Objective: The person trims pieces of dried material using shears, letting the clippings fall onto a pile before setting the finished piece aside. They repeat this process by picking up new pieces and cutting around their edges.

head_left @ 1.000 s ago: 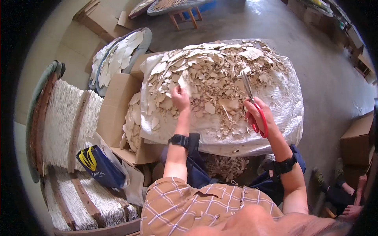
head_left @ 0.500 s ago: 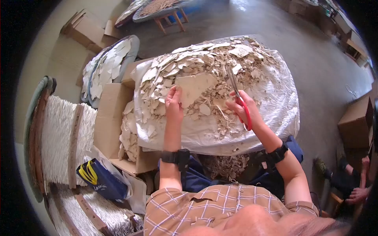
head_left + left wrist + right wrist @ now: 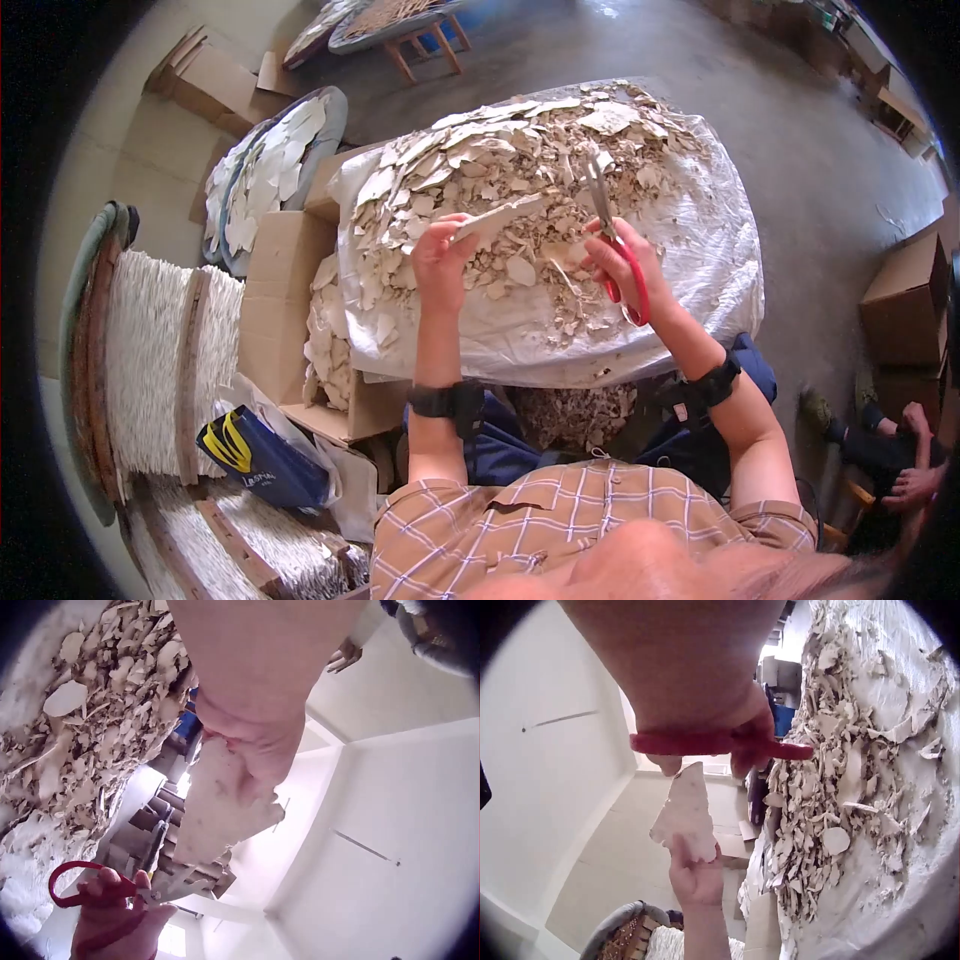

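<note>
In the head view my left hand (image 3: 440, 262) pinches a thin pale flat piece (image 3: 500, 217), seen nearly edge-on above the heap. The left wrist view shows the broad face and ragged edge of this piece (image 3: 217, 802). My right hand (image 3: 628, 268) holds red-handled scissors (image 3: 636, 290), fingers through the handles, blades pointing away from the body. The blades (image 3: 176, 892) look parted in the left wrist view and stand apart from the piece in the head view. Below both hands, a heap of pale flakes and scraps (image 3: 520, 270) lies on white sheeting (image 3: 700, 300).
An open cardboard box (image 3: 275, 290) with pale pieces stands left of the heap. Beyond it are round trays (image 3: 270, 170) of flat pieces and stacked white sheets (image 3: 145, 350). A blue bag (image 3: 265, 465) is at lower left. Another person's hands (image 3: 912, 488) show at far right.
My left hand has lifted the pale piece off the heap and tilted it from face-on to nearly edge-on. The right hand with the scissors has moved left, closer to the left hand.
</note>
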Action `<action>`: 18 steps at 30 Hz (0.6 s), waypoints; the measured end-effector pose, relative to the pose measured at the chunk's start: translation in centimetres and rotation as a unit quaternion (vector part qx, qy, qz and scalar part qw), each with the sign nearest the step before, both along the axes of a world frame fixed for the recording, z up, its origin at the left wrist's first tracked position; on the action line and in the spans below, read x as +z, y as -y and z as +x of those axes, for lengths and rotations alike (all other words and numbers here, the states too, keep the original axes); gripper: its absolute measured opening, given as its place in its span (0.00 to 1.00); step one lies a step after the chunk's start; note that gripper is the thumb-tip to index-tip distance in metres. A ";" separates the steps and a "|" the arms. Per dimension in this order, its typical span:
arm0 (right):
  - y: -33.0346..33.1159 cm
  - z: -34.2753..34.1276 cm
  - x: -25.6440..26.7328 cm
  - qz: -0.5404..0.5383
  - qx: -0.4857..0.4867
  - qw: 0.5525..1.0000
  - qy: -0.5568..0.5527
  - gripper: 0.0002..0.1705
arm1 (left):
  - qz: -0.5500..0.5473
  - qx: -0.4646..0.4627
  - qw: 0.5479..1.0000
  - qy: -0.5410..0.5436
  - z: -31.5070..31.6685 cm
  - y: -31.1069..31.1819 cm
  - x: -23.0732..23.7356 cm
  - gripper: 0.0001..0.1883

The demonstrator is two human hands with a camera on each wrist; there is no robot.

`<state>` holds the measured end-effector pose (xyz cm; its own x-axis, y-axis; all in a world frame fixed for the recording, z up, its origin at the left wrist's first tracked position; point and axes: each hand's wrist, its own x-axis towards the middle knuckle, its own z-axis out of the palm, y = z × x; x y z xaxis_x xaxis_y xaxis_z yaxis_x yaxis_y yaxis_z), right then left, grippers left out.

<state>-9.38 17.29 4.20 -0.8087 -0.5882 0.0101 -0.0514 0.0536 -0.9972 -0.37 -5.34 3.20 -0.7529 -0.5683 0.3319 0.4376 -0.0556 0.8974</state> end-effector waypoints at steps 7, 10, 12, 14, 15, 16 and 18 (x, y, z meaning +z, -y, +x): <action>-0.3 -1.3 0.0 -0.201 -0.006 0.957 0.211 0.18 | -0.244 -0.134 0.958 -0.071 -0.9 -2.9 0.7 0.10; -0.6 -2.0 -0.2 -0.203 -0.035 0.963 0.176 0.18 | -0.332 -0.162 0.929 -0.038 -0.8 -3.4 1.6 0.13; -1.0 -2.6 -0.3 -0.159 -0.046 0.977 0.131 0.18 | -0.368 -0.288 0.879 0.089 -0.1 -3.6 2.8 0.19; -1.3 -2.6 0.1 -0.092 -0.005 0.996 -0.003 0.18 | -0.283 -0.347 0.888 0.106 0.1 -3.8 2.8 0.26; -1.3 -2.5 0.2 -0.061 0.014 0.997 -0.034 0.18 | -0.233 -0.296 0.920 0.112 0.0 -4.2 2.6 0.27; -1.3 -2.1 0.3 -0.061 0.017 0.997 -0.032 0.18 | -0.183 -0.243 0.945 0.118 -0.2 -4.5 2.4 0.28; -1.2 -1.3 0.6 -0.048 0.072 0.995 -0.046 0.18 | -0.219 -0.203 0.945 0.131 -0.8 -4.9 1.3 0.26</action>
<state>-10.73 18.52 4.81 -0.7093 -0.6905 0.1419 -0.1429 -0.0563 -0.9881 -1.16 -0.45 4.47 -0.9685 -0.0657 0.2401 0.2194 0.2304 0.9480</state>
